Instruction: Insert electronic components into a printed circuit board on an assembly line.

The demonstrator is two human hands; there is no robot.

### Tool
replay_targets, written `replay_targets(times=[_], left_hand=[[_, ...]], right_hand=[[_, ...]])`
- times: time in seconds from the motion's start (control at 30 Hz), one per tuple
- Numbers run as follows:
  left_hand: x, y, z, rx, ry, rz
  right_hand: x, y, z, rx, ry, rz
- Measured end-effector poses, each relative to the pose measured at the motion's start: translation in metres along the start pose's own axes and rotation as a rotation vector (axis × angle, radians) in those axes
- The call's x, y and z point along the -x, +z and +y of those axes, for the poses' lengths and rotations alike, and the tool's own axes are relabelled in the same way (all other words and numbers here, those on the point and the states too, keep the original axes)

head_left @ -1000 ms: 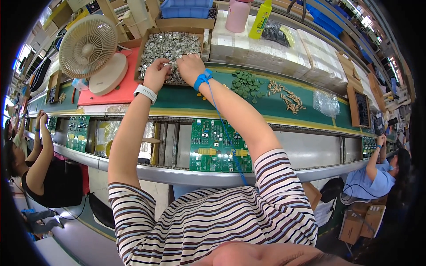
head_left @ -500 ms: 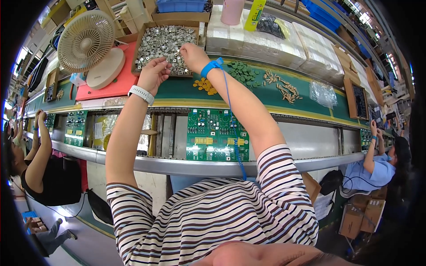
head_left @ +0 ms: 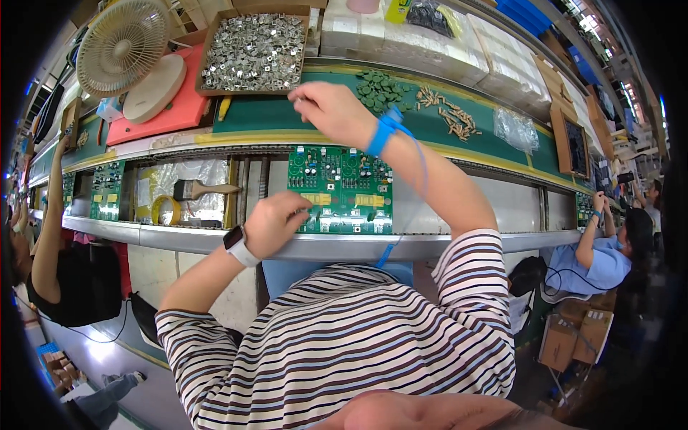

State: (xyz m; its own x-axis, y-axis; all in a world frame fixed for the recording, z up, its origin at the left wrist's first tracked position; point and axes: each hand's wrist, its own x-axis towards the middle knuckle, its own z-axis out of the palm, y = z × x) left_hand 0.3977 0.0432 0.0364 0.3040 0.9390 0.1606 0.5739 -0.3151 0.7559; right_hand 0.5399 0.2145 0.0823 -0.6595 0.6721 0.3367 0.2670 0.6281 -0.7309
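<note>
Over the lower left corner of a green circuit board (head_left: 340, 188) is my left hand (head_left: 271, 223), its fingers curled together at the tips. Whatever those fingertips may hold is too small to make out. The board carries capacitors, yellow components and small metal parts. My right hand (head_left: 333, 113) hangs above the green work surface, between the metal parts and the board. Its thumb and fingers are pinched, perhaps on a small piece that I cannot identify. Beyond it stands a cardboard box (head_left: 201, 92) full of small square metal parts (head_left: 254, 51).
Green discs (head_left: 380, 92) and tan cylindrical pieces (head_left: 459, 122) lie in piles to the right, near a clear plastic bag (head_left: 516, 130). A fan (head_left: 123, 46) stands on the left. A brush (head_left: 204, 189) and tape roll (head_left: 165, 211) lie left of the board. Co-workers sit at both sides.
Both hands have come back from the box of metal parts. My left hand has dropped to the circuit board; my right hand is now over the green surface. The view has shifted somewhat.
</note>
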Motion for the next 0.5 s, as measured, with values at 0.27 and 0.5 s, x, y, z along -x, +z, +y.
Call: replay_targets(times=[0.27, 0.5], left_hand=[[0.017, 0.036, 0.021, -0.125, 0.118, 0.034], [0.021, 0.052, 0.018, -0.402, 0.148, 0.056]], right_hand=[[0.139, -0.039, -0.031, 0.151, -0.042, -0.060], [0.212, -0.016, -0.011, 0.269, 0.083, -0.047]])
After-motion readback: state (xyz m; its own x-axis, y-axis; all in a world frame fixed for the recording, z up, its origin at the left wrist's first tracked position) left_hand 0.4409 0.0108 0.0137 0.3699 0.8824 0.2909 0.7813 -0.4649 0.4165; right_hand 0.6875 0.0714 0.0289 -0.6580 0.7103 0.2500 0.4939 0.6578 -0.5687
